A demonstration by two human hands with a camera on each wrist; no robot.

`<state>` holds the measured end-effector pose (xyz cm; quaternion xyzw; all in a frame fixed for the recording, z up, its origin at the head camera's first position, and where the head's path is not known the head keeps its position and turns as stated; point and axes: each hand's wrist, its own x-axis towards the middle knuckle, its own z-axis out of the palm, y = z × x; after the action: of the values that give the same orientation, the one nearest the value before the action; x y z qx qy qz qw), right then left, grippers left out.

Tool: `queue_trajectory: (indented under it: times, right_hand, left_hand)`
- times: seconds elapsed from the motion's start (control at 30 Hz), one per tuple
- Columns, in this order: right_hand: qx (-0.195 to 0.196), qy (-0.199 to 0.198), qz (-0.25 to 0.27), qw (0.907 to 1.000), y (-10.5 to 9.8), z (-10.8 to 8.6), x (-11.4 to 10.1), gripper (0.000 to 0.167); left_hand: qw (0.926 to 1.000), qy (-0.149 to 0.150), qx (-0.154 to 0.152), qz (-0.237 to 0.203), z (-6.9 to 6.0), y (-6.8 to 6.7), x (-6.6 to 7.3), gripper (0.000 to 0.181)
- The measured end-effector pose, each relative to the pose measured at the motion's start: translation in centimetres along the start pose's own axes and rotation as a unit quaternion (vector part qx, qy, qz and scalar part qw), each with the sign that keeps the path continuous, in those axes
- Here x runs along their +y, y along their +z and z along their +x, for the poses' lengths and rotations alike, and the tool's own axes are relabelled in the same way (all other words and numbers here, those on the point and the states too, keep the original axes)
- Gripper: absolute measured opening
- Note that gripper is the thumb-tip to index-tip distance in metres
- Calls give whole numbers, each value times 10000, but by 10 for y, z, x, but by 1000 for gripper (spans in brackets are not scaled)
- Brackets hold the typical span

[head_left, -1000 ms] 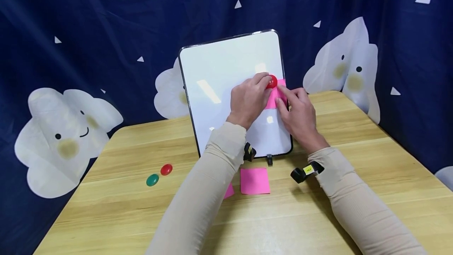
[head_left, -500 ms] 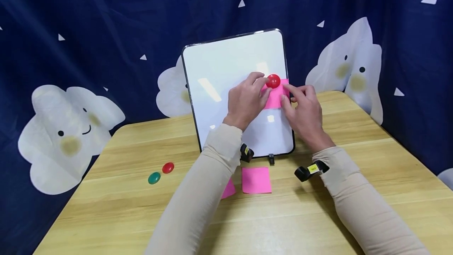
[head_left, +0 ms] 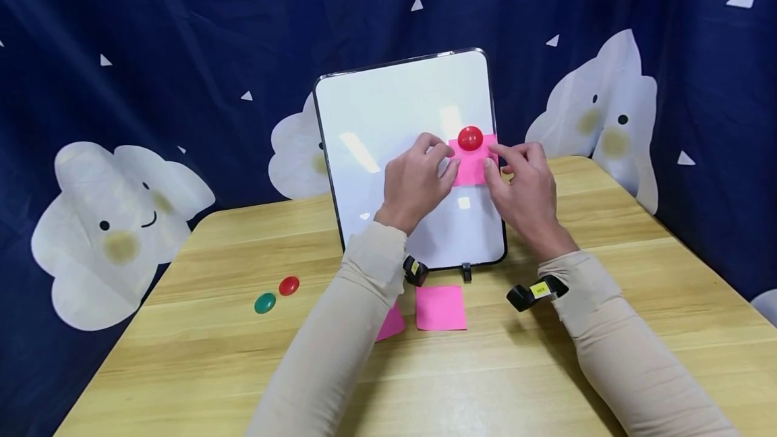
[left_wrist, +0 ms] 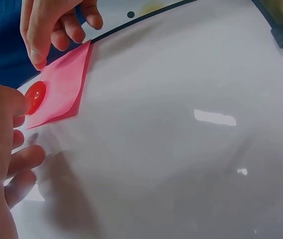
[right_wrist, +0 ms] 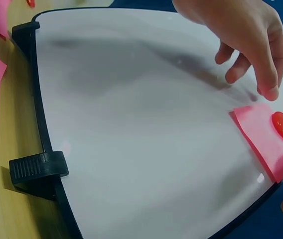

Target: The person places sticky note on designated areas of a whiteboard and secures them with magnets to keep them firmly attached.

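Observation:
A pink sticky note [head_left: 470, 170] lies against the right side of a whiteboard [head_left: 394, 113], with a round red magnet [head_left: 470, 138] on its upper part. My left hand [head_left: 413, 184] hovers just left of the note, fingers loosely bent and holding nothing. At the note's right edge is my right hand [head_left: 527, 187], its index finger and thumb spread apart. In the left wrist view, the right index fingertip meets the note's corner near the magnet [left_wrist: 36, 97]. The note's lower edge stands slightly off the board in that view.
Another pink note [head_left: 440, 308] lies on the wooden table [head_left: 516, 369] below the board; one more [head_left: 391, 324] is partly hidden by the left sleeve. A red magnet [head_left: 289, 285] and a green magnet [head_left: 264, 303] lie to the left. Black feet [right_wrist: 39, 172] support the board.
My left hand has let go of the red magnet and drawn back to the left and down. The magnet stays on the note. My right hand has shifted slightly right.

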<state>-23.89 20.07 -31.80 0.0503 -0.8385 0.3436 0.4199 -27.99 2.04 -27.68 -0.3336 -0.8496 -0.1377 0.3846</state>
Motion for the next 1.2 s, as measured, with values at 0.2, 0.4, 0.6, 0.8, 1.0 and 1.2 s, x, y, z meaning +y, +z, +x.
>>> queue_trajectory:
  times: [0.2, 0.4, 0.6, 0.8, 1.0, 1.2]
  right_hand:
    - [-117, -244, 3, 9996, -1, -1, -3, 33]
    - [-180, -620, 44, 9979, 0, -2, -8, 26]
    - [-368, -842, -36, 9958, 2, -3, -10, 20]
    - [-748, -969, -84, 9924, 5, -6, -11, 16]
    - [-1012, -1154, -132, 9881, 7, -9, -13, 15]
    - [-1020, -1494, 40, 9835, 13, -12, -11, 14]
  left_hand:
    - [9996, -189, -187, -101, -6, -4, -2, 23]
    - [9973, -502, -532, -62, -12, -9, -2, 25]
    - [9952, -657, -709, -117, -21, -13, -4, 26]
    - [9929, -755, -881, -279, -34, -16, -8, 26]
    - [9909, -791, -1053, -278, -48, -19, -11, 27]
    - [9901, -825, -1108, -233, -61, -21, -12, 27]
